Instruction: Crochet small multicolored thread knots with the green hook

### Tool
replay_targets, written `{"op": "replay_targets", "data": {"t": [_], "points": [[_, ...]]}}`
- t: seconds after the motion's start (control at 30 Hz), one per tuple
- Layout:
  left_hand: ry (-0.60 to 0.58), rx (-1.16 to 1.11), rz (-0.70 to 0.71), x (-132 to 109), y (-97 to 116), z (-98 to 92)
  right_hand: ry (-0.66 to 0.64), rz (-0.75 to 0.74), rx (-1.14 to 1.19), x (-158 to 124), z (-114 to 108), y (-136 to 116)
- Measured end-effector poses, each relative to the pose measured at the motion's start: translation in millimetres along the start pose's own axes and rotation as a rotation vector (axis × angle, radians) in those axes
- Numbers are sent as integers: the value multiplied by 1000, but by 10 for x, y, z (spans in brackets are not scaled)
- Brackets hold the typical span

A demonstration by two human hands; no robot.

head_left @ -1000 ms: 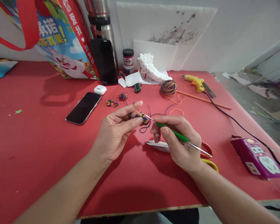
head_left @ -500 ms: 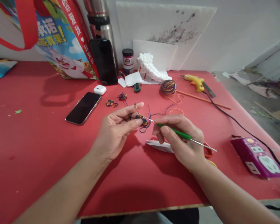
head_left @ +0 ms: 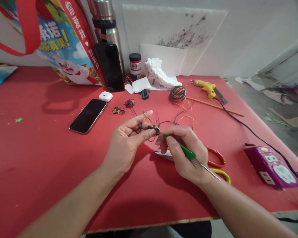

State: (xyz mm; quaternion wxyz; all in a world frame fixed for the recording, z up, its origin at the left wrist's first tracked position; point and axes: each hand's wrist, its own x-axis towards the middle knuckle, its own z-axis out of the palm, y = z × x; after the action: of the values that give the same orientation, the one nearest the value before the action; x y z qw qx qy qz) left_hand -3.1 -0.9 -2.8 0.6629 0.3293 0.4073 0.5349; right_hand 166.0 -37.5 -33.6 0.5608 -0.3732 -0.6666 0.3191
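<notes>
While the left hand (head_left: 125,145) pinches the crochet piece (head_left: 152,128) at frame centre and the right hand (head_left: 188,165) clasps the green hook (head_left: 188,151) between its fingers, stitches could slip off the apparently hidden tip if the yarn strand (head_left: 148,119) over the left forefinger slackens.

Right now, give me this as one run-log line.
left hand: pinching yarn piece | right hand: gripping green-handled hook | scissors: partly hidden

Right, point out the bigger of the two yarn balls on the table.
It is the round yarn ball by the end of the orange stick. The other, the small yarn ball beyond the left hand, is smaller and more tangled.
</notes>
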Motion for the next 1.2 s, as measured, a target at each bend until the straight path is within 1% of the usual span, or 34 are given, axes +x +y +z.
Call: {"op": "replay_targets", "data": {"t": [0.27,0.5,0.67,0.87,1.07,1.2], "points": [[1,-69,-36,3,37,6,-11,-6,46,14,-13,-1],[17,-85,-36,5,47,11,46,61,183,94,1,-71],[25,-56,-9,6,47,6,64,125,247,82,-18,-60],[-5,-8,23,11,32,-11,56,119,255,84,-36,-74],[-6,26,48,9,35,-7,58,112,272,95,-43,-79],[0,59,66,-1,38,-11,61,141,258,93,-45,-87]]}}
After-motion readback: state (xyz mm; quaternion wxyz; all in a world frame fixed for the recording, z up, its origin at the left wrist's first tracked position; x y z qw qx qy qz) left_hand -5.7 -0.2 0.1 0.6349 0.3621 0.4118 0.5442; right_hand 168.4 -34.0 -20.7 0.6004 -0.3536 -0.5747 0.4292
